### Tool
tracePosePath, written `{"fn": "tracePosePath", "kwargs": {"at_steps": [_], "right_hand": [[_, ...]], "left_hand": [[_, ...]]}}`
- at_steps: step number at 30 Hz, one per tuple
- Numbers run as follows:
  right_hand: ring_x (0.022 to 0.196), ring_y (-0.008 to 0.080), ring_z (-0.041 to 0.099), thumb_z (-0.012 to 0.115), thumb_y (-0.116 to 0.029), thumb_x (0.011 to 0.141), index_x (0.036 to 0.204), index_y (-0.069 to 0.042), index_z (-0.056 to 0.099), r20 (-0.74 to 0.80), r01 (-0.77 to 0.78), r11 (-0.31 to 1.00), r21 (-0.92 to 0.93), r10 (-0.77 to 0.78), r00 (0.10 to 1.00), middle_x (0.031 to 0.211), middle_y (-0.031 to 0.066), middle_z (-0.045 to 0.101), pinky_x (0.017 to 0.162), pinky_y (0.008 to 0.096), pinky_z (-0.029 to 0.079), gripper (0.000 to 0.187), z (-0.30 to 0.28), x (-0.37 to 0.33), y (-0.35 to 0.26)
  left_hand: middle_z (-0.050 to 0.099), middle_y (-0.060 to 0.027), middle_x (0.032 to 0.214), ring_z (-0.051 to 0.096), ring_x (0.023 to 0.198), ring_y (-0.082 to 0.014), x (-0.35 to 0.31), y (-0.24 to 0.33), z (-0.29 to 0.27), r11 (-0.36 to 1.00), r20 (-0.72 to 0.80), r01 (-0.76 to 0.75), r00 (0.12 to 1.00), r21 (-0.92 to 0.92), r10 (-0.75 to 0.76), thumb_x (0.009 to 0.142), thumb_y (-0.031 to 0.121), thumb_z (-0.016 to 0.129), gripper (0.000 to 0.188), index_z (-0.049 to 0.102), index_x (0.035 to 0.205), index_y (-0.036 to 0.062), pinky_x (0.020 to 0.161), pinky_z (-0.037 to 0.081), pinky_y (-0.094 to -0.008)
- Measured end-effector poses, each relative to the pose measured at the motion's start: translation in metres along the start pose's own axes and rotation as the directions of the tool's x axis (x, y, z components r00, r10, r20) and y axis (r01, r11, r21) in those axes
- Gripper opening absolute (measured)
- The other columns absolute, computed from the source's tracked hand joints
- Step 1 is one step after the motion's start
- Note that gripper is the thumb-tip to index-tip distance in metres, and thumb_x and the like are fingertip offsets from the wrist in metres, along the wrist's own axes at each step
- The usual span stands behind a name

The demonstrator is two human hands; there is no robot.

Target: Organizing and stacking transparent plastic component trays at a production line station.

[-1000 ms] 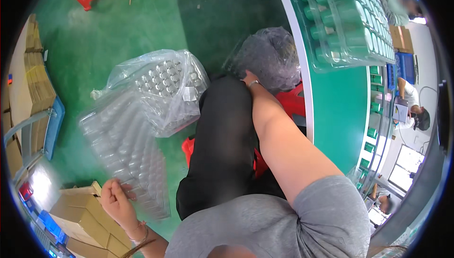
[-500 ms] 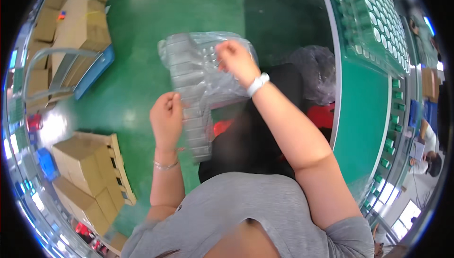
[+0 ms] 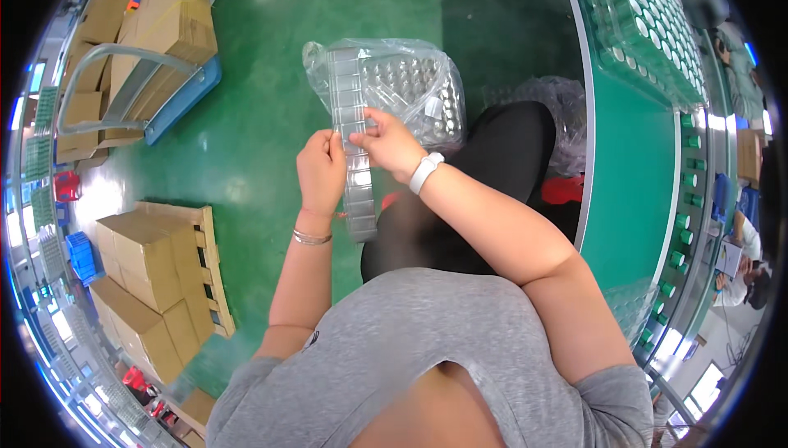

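A long, narrow strip of clear plastic (image 3: 359, 194), crossed by ribs at regular spacing, stands out in front of me and points away from my body. My left hand (image 3: 321, 172) pinches its left edge about midway along. On the opposite edge my right hand (image 3: 392, 146) has thumb and fingers closed on the strip, a little farther away. Just beyond and to the right lies a clear plastic bag (image 3: 453, 91) holding many small round shiny pieces. The strip overlaps the bag's left part.
To my right runs a green-topped workbench (image 3: 620, 194) carrying a clear tray of white-topped cylinders (image 3: 648, 29) and a row of green caps (image 3: 675, 259). Crumpled clear plastic (image 3: 554, 112) lies beside it. Cartons (image 3: 148, 255) on a pallet and a blue trolley (image 3: 185, 102) stand left.
Both hands have come together on the strip; the right hand moved down and nearer to the left. The strip now appears narrower and straighter. The whole view has shifted slightly.
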State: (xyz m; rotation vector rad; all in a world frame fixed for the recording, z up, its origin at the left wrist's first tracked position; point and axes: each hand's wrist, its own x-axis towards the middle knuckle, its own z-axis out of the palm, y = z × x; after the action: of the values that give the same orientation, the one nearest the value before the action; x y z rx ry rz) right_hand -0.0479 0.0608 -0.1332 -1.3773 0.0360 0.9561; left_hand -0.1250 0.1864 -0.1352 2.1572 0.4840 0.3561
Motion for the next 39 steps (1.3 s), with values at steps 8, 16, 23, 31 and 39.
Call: {"fn": "tracePosePath", "kwargs": {"at_steps": [8, 16, 23, 31, 39], "right_hand": [[0.077, 0.0172, 0.063, 0.062, -0.004, 0.086, 0.131, -0.002, 0.045, -0.064, 0.036, 0.997, 0.071, -0.032, 0.997, 0.095, 0.0102, 0.061, 0.054, 0.03, 0.053, 0.048, 0.001, 0.002, 0.005], [0.072, 0.0216, 0.068, 0.062, -0.007, 0.089, 0.129, 0.0, 0.042, -0.074, 0.009, 0.999, 0.036, -0.006, 0.997, 0.092, 0.0093, 0.061, 0.06, 0.0324, 0.058, 0.045, -0.006, -0.004, -0.017], [0.078, 0.0277, 0.07, 0.058, -0.006, 0.09, 0.132, 0.0, 0.037, 0.009, -0.046, 0.99, 0.137, 0.045, 0.999, 0.106, 0.0149, 0.063, 0.062, 0.0344, 0.059, 0.047, -0.028, -0.009, -0.034], [0.083, 0.0223, 0.067, 0.055, -0.01, 0.093, 0.129, -0.001, 0.045, -0.166, 0.299, 0.938, 0.173, -0.271, 0.948, 0.103, 0.0091, 0.065, 0.075, 0.035, 0.057, 0.039, -0.134, -0.01, -0.095], [0.077, 0.0255, 0.066, 0.061, -0.005, 0.084, 0.11, -0.013, 0.063, -0.249, 0.272, 0.428, -0.862, -0.824, 0.509, 0.09, 0.0101, 0.069, 0.07, 0.0338, 0.052, 0.027, -0.194, 0.029, -0.111]], "left_hand": [[0.06, -0.0044, 0.064, 0.054, 0.05, -0.0094, 0.009, 0.003, -0.001, 0.978, 0.088, 0.156, 0.986, -0.139, -0.145, 0.093, 0.017, 0.055, 0.021, 0.061, 0.089, -0.0029, 0.046, 0.044, -0.0252], [0.061, -0.0029, 0.066, 0.053, 0.049, -0.0077, 0.024, 0.0, -0.003, 0.949, 0.144, 0.24, 0.966, -0.204, -0.213, 0.093, 0.019, 0.056, 0.021, 0.062, 0.091, -0.0012, 0.045, 0.043, -0.0232], [0.063, -0.0034, 0.064, 0.054, 0.049, -0.009, 0.045, -0.015, -0.031, 0.959, 0.128, 0.266, 0.959, -0.096, -0.253, 0.093, 0.021, 0.055, 0.023, 0.062, 0.089, -0.0004, 0.046, 0.043, -0.0244], [0.058, -0.0001, 0.067, 0.05, 0.053, -0.0074, 0.062, -0.109, -0.164, 0.985, -0.323, 0.171, 0.93, -0.035, -0.173, 0.094, 0.027, 0.057, 0.025, 0.062, 0.094, 0.0024, 0.046, 0.041, -0.022], [0.059, -0.0053, 0.07, 0.053, 0.057, -0.0115, 0.041, -0.065, -0.142, 0.95, -0.365, 0.113, 0.931, 0.292, 0.002, 0.096, 0.025, 0.053, 0.028, 0.061, 0.092, -0.0015, 0.049, 0.041, -0.0241]]}}
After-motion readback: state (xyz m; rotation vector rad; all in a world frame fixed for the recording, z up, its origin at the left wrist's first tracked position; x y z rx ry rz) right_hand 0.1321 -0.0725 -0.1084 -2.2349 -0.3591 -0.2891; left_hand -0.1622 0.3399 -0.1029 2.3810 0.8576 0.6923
